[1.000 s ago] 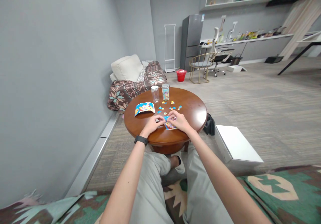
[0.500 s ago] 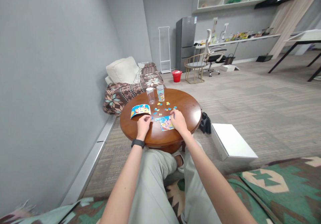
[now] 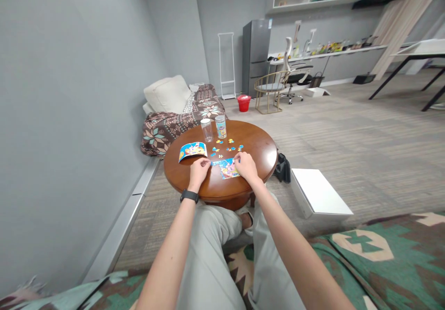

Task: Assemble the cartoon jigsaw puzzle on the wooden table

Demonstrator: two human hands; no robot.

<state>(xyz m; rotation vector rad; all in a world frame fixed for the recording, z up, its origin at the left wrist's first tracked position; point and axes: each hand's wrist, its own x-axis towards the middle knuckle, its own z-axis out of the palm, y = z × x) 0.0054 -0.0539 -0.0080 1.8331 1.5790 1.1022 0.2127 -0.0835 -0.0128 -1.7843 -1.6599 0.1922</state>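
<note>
A partly joined jigsaw puzzle (image 3: 228,168) lies flat near the front of the round wooden table (image 3: 187,178). My left hand (image 3: 199,170) pinches a small blue puzzle piece (image 3: 212,163) at the puzzle's upper left edge; whether it is locked in I cannot tell. My right hand (image 3: 245,165) rests over the puzzle's right side, fingers bent, covering that part; what is under its fingertips is hidden. Several loose puzzle pieces (image 3: 231,148) are scattered beyond the puzzle. A curled picture sheet (image 3: 193,149) with a cartoon print lies left of them.
At the table's back stand a clear jar (image 3: 206,130) with a white lid and a printed jar (image 3: 221,127). A white box (image 3: 320,192) sits on the floor to the right, with a black bag (image 3: 283,167) beside the table. A covered couch (image 3: 174,127) stands behind left.
My left hand has brought the blue piece against the puzzle's upper left edge. My right hand has shifted slightly left over the puzzle. The camera view has moved a little.
</note>
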